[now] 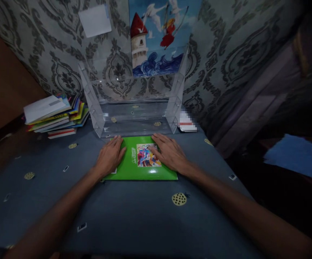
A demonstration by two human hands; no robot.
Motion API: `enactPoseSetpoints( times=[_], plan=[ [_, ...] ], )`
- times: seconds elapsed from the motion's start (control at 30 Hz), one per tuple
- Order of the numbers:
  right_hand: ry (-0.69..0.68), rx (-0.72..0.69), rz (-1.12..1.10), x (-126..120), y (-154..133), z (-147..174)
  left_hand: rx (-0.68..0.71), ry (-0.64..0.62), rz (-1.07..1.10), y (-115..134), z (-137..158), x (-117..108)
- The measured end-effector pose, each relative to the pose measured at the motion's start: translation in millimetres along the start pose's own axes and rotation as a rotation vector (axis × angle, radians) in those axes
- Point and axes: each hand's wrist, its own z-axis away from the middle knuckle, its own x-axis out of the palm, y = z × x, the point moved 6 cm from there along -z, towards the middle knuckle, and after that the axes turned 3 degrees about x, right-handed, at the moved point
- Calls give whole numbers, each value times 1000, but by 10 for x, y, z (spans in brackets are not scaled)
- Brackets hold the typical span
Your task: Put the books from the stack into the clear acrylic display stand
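Note:
A green book (129, 171) with a colourful picture on its cover lies flat and sideways on the cloth-covered table. My left hand (110, 155) rests on the book's left end, fingers stretched toward its far edge. Across its right end lies my right hand (170, 151), fingers spread, one finger over the cover picture. Both palms face down. Just beyond the book stands a clear plastic rack (134, 124) with several notched tiers on its sides; the patterned cloth shows through it.
A stack of books and papers (55, 115) sits left of the rack. Behind its right side is a white item with a red stripe (186, 121), partly blurred. A picture with a tower and swans (158, 39) hangs on the wall. Blue cloth or paper (298, 156) lies far right.

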Motion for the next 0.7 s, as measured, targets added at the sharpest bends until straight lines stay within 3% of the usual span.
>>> enactPoseSetpoints(
  times=[0.2,0.37,0.5,0.7],
  plan=[
    [5,1,162,-147,-117,186,116,3,-151,95,-39,-96],
    [77,-35,336,-232,-159,725,109,-137,-387,384,81,-254],
    [239,-68,379,-284,-198,1237,113,-205,-312,659,320,-249],
    [349,-111,255,-287,-404,1746,221,-89,-109,718,480,10]
  ],
)
